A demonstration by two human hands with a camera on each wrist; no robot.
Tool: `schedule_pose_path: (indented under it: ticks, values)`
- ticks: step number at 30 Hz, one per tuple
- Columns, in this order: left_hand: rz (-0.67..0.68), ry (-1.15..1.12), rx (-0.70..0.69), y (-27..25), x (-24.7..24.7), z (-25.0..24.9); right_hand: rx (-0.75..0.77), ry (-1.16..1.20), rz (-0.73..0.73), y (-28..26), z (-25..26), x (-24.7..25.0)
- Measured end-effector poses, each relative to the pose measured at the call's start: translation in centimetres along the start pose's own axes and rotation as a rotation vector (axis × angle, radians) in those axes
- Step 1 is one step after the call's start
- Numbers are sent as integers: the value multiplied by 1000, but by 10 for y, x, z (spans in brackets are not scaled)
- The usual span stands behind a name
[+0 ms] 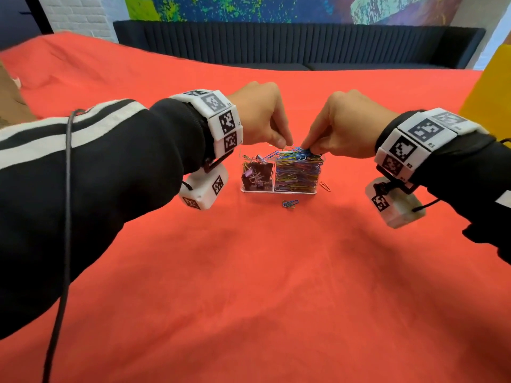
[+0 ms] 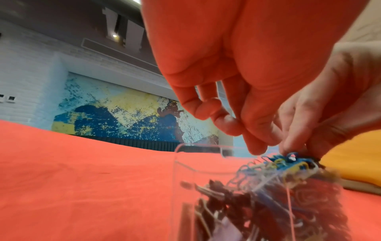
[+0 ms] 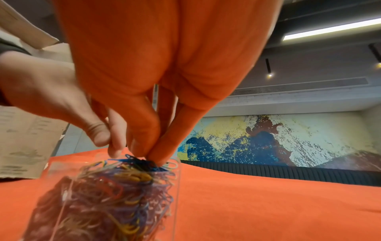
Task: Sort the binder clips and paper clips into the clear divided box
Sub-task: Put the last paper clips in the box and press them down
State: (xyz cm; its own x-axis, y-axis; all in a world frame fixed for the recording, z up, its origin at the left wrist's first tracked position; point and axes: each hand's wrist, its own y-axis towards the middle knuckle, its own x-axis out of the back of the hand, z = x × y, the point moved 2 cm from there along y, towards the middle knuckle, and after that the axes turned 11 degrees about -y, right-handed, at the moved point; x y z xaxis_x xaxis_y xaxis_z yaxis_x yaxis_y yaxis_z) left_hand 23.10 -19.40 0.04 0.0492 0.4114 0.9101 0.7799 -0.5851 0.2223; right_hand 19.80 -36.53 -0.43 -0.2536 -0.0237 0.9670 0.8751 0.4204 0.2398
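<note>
Both your hands are over the clear divided box (image 1: 278,189) on the red surface (image 1: 249,272), and the compartment under them is heaped past the rim with coloured paper clips (image 1: 300,168). Your right hand (image 1: 345,125) has its fingers (image 3: 158,156) drawn together in a pinch on the blue clips at the crown of that heap, tips buried in the tangle. Your left hand (image 1: 262,114) is curled just beside it, fingers (image 2: 255,146) closed to a point at the heap's edge; it looks like they nip a wire loop, but the blur there makes that a guess. Away from your right fingers, on the left hand's side, the other compartment holds the dark binder clips (image 1: 255,175). Two strays wait on the surface: a small cluster of loose clips (image 1: 290,203) in front of the box, and a single clip (image 1: 325,186) beside its right wall. Expect these clips to be feather-light, springy and slick, and they hook each other, so lifting one may drag a chain out. Pinch across the flat loops, press the heap down gently, and for the strays slide a nail under one end.
</note>
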Motion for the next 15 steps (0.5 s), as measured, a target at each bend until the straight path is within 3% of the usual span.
schedule_pose_path:
  ticks: [5,11,15]
  values:
    - [-67,25,58,-10,14,14,-48,98,-66,-1,-8,3]
    - [-28,213,80,-9,3,17,-57,105,-121,0,-3,5]
    - [36,267,52,-5,3,10,23,39,-86,13,15,4]
